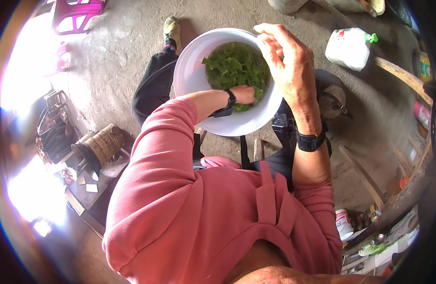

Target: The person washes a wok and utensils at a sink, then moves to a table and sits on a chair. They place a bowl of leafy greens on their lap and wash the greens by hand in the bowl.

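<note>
A white plastic bucket stands in front of me between my legs, holding water and chopped leafy greens. My left hand reaches down inside it among the leaves near the bucket's near right side; its fingertips are hidden, with bright green leaf beside them. My right hand is raised at the bucket's right rim, fingers bent and loosely spread, with nothing visible between them. Whether it touches the rim cannot be told. Dark bands are around both wrists.
A white jug with a green cap is on the concrete floor at the upper right. A round dark object lies right of the bucket. Pink plastic stools stand at the upper left. Wooden pieces and a small white tub are at the right.
</note>
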The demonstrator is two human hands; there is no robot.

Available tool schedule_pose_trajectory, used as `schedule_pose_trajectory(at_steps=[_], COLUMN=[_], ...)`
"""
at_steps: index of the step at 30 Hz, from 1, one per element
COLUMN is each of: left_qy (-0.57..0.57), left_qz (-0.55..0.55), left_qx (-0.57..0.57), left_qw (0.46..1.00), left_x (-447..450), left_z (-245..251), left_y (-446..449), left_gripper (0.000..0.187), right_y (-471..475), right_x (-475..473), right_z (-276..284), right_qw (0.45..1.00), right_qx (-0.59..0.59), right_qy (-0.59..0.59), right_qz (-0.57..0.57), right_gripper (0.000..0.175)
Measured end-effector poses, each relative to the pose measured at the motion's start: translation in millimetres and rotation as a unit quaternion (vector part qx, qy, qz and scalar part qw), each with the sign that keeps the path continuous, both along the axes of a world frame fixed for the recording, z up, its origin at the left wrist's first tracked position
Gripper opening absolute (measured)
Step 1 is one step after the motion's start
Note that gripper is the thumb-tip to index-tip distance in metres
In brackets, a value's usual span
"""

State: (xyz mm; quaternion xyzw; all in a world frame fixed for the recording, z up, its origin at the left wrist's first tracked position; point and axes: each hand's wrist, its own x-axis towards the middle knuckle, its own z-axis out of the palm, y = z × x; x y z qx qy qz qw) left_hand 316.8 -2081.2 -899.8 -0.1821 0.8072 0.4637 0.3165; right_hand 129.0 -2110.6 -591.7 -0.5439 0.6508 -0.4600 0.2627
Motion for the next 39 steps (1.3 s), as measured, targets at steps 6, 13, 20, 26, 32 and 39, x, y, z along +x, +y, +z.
schedule_pose_trajectory(at_steps=[6, 13, 20, 26, 32, 39], left_qy=[0.024, -0.288, -0.111, -0.103, -0.059, -0.139], left_qz=[-0.037, -0.034, 0.037, 0.225, 0.181, 0.004], left_qx=[-0.183, -0.037, 0.06, -0.075, -0.281, -0.071], left_qw=[0.982, 0.956, 0.991, 0.966, 0.941, 0.988], left_x=[-30.1, 42.4, 10.9, -0.3, 10.7, -44.1], left_z=[-15.8, 25.4, -18.8, 34.1, 47.4, -76.9], left_y=[-80.2, -97.8, -4.4, -41.2, -125.2, -67.7], left_gripper=[0.065, 0.099, 0.054, 0.048, 0.088, 0.056], right_y=[-2.1, 0.4, 3.8, 3.3, 4.1, -5.9], right_x=[-2.4, -6.4, -2.3, -1.2, -3.2, 0.7], right_z=[-3.2, -1.2, -3.6, -1.9, -2.5, -4.2], right_qw=[1.0, 1.0, 1.0, 1.0, 1.0, 1.0], right_qx=[-0.001, 0.015, -0.005, -0.002, 0.004, 0.016], right_qy=[0.012, 0.002, 0.002, 0.004, -0.004, 0.006], right_qz=[-0.003, 0.0, 0.002, 0.002, -0.005, 0.005], right_gripper=[0.02, 0.02, 0.02, 0.02, 0.02, 0.02])
